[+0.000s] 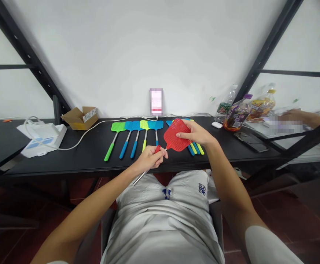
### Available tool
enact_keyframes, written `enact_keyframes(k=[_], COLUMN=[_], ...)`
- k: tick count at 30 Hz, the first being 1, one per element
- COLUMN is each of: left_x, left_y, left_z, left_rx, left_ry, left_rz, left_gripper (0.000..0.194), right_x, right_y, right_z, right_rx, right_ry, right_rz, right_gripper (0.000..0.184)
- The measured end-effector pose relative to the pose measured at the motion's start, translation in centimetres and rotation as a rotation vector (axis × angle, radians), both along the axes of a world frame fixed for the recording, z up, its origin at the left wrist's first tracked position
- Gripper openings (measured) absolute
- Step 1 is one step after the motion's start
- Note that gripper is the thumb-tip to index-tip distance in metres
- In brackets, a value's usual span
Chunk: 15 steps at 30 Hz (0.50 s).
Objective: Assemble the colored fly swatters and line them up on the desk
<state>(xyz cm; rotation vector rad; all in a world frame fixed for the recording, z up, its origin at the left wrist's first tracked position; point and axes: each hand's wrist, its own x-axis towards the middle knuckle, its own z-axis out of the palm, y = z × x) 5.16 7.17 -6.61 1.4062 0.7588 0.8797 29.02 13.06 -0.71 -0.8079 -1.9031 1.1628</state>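
Note:
A red fly swatter (177, 137) is held above the table's front edge between my two hands. My right hand (199, 132) pinches its perforated head, thumb on the near face. Lower down, my left hand (152, 157) is closed round its shaft, with a bit of red handle showing above the fingers and a metal rod (141, 177) sticking out below them. Behind my left hand lie a green fly swatter (118, 127) and several blue and yellow-green ones. More blue and yellow-green swatters (196, 148) lie partly hidden under the red head.
A lit phone (156, 102) leans on the wall with a white cable. On the left are an open cardboard box (80, 118) and a white box (46, 138). Bottles (236, 112), a white earphone case (217, 125) and a dark phone (251, 142) are on the right.

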Motion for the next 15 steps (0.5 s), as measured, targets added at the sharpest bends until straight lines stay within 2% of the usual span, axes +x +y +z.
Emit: enact_keyframes(k=[5, 10, 15], left_x=[-0.1, -0.1, 0.0], left_y=[0.1, 0.2, 0.3], left_z=[-0.3, -0.3, -0.3], left_rx=[-0.006, -0.038, -0.049], left_ry=[-0.04, -0.08, -0.089], left_rz=[-0.021, -0.038, -0.027], left_gripper=[0.036, 0.037, 0.038], right_x=[-0.2, -0.3, -0.6], right_y=[-0.3, 0.4, 0.7], right_z=[-0.1, -1.0, -1.4], right_rx=[0.004, -0.05, -0.048], right_ry=[0.037, 0.088, 0.107], right_rz=[0.038, 0.073, 0.069], right_gripper=[0.056, 0.061, 0.057])
